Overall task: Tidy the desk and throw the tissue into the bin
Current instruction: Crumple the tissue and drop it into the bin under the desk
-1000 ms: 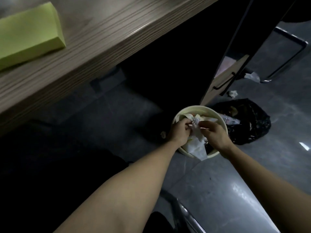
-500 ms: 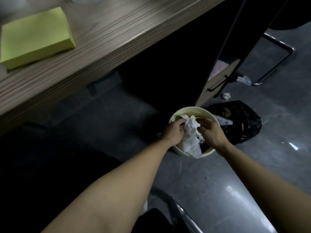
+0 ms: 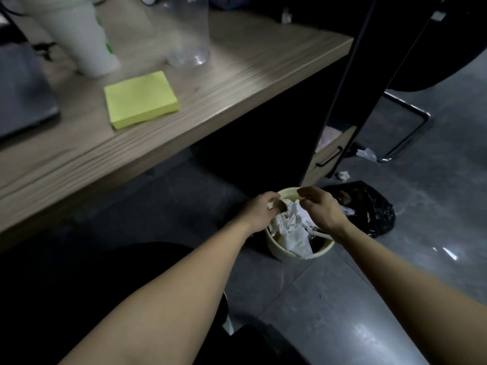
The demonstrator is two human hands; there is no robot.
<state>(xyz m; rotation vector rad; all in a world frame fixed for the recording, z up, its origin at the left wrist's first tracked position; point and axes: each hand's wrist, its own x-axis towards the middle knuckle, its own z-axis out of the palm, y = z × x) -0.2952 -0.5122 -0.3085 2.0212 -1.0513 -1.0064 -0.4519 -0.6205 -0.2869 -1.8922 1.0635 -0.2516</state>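
A cream round bin [image 3: 279, 252] stands on the floor beside the desk, stuffed with crumpled white tissue [image 3: 291, 229] and other waste. Both my hands hover over its rim. My left hand [image 3: 259, 212] is curled at the left edge, its fingers pinching a white corner of the tissue. My right hand [image 3: 320, 209] is at the far right edge with bent fingers resting against the top of the tissue; whether it grips is unclear. A strip of tissue hangs over the bin's front rim.
The wooden desk [image 3: 210, 106] carries a yellow-green pad of notes [image 3: 141, 98], a white cup [image 3: 79, 32], a clear bottle [image 3: 188, 30] and a dark laptop [image 3: 23, 88]. A black rubbish bag [image 3: 369, 209], scraps of paper [image 3: 342, 175], a drawer front and a chair frame lie right of the bin.
My view has lifted, bringing more of the desk top into sight. Both hands have risen a little above the bin, and the tissue has sunk deeper among the waste.
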